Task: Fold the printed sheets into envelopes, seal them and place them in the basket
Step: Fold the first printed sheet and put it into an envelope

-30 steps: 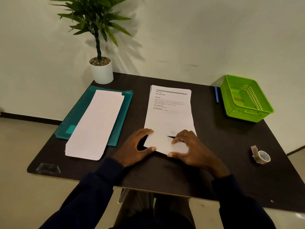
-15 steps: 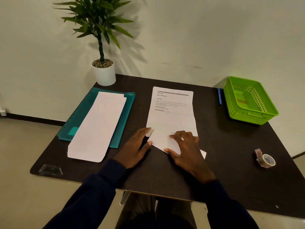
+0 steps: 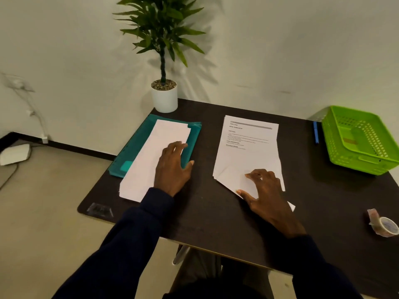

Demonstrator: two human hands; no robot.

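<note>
Teal folder (image 3: 132, 153) under stack (image 3: 149, 165), green basket (image 3: 358, 162) contents unclear, left grip (image 3: 172, 169), right grip (image 3: 267, 195) splayed

The print on the printed sheet (image 3: 248, 156) is too small to read. The right hand (image 3: 266, 190) covers the sheet's folded lower part, hiding where the fold ends. The left hand (image 3: 172, 167) lies over the stack of white sheets (image 3: 146, 167), which hides most of the teal folder (image 3: 133, 147). The green basket (image 3: 356, 160) is cut off by the right edge; a reddish patch (image 3: 349, 140) inside it is too blurred to identify. The plant (image 3: 159, 29) runs off the top edge.
</note>
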